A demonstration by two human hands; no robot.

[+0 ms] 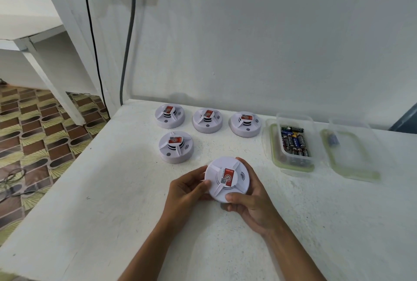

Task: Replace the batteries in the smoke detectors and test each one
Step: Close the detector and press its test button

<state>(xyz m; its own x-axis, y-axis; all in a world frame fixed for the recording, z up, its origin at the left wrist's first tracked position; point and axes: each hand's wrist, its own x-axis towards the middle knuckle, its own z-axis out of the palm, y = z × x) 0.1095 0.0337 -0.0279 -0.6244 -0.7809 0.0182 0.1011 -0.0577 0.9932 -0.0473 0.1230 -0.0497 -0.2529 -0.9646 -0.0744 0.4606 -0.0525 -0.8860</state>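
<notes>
Both hands hold a round white smoke detector (228, 178) with a red label, face up, just above the white table (112, 201). My left hand (187, 188) grips its left edge, thumb on the rim. My right hand (248, 199) wraps its right and near side, thumb pressed on the front edge. Several more detectors lie on the table beyond: three in a back row (169, 115), (207, 120), (246, 124) and one nearer (176, 147). A clear tub (316, 145) to the right holds several batteries (294, 140).
A second clear container (356, 163) with one small bluish item inside stands at the far right. Two cables hang down the white wall (248, 43) at the back left. The table's left edge drops to a patterned tiled floor (33, 134).
</notes>
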